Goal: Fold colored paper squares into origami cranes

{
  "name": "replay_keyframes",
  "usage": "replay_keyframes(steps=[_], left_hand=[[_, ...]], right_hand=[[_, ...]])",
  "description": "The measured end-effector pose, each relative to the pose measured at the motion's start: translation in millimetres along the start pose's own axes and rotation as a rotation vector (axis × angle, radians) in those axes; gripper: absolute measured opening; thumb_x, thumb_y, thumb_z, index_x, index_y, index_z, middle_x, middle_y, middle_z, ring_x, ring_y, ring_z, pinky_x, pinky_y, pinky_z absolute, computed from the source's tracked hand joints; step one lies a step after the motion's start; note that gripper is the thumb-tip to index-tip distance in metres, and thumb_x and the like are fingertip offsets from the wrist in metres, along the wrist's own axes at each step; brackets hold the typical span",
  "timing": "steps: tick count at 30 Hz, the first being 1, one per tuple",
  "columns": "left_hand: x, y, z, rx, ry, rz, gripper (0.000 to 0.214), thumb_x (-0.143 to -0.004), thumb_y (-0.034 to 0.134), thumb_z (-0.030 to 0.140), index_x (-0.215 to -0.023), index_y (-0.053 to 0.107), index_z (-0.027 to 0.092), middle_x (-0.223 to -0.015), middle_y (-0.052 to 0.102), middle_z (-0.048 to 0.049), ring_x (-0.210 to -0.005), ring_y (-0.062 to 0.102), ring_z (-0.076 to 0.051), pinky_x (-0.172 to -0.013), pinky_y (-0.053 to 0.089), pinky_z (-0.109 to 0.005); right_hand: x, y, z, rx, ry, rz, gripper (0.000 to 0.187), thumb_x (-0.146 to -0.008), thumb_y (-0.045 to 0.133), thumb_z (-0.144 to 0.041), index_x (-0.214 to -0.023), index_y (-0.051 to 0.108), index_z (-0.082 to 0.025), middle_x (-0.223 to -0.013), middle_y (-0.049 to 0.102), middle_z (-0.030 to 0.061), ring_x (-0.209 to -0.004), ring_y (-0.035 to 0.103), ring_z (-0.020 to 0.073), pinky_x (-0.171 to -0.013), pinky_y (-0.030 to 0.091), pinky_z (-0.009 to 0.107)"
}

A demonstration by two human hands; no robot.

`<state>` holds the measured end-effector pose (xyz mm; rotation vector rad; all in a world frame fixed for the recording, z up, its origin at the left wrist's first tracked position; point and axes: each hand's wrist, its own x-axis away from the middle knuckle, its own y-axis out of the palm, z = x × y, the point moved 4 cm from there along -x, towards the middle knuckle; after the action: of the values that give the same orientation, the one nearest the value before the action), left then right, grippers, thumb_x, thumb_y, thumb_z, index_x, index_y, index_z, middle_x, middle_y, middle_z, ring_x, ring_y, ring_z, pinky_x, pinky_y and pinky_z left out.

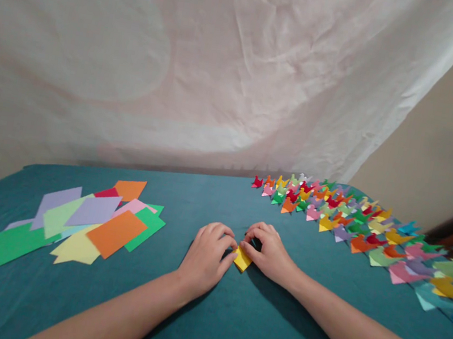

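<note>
A small folded piece of yellow origami paper [242, 261] lies on the teal cloth between my two hands. My left hand [207, 255] comes in from the left, its thumb and fingertips closed at the paper's left edge. From the other side, my right hand [269, 255] has its fingers bent, thumb and forefinger pinching the paper's upper right part. Fingers cover the paper's top edge and sides, so its full outline is hidden.
Loose coloured sheets, among them an orange sheet [116, 234] and a green sheet [21, 244], overlap on the left. Rows of folded paper birds [363, 244] spread over the right side. A pale draped cloth [209, 63] hangs behind the teal-covered table [188, 195].
</note>
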<state>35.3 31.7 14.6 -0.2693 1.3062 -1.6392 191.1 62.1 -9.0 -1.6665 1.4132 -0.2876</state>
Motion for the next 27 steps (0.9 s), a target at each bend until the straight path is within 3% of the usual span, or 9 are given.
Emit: replay_keyframes(steps=[8,16,27], left_hand=[[-2,-2.1,10,-0.094,0.219,-0.105,0.017,-0.088,0.049,0.016,-0.094,0.065,0.021,-0.094,0.065,-0.0047,-0.099,0.053,-0.02,-0.093,0.033,-0.041],[-3,-2.2,12,-0.156,0.241,-0.177,0.021,-0.084,0.051,0.012,-0.1,0.062,0.019,-0.098,0.065,-0.0061,-0.103,0.051,-0.023,-0.093,0.033,-0.041],[-3,-3.5,13,-0.224,0.392,-0.214,0.023,-0.092,0.044,0.015,-0.11,0.058,0.016,-0.099,0.063,-0.0083,-0.102,0.051,-0.021,-0.09,0.036,-0.036]], right_hand=[[0,0,0,0.011,0.004,0.003,0.004,-0.079,0.062,-0.024,-0.077,0.061,-0.02,-0.087,0.058,0.0034,-0.085,0.05,0.019,-0.077,0.037,0.033],[1,-3,0,-0.001,-0.01,-0.027,0.002,-0.081,0.06,-0.022,-0.08,0.061,-0.021,-0.088,0.058,0.0033,-0.085,0.05,0.0188,-0.077,0.037,0.033],[2,-4,0,-0.009,-0.048,-0.062,0.001,-0.081,0.06,-0.02,-0.082,0.06,-0.02,-0.091,0.058,0.0029,-0.087,0.05,0.0183,-0.079,0.037,0.033]])
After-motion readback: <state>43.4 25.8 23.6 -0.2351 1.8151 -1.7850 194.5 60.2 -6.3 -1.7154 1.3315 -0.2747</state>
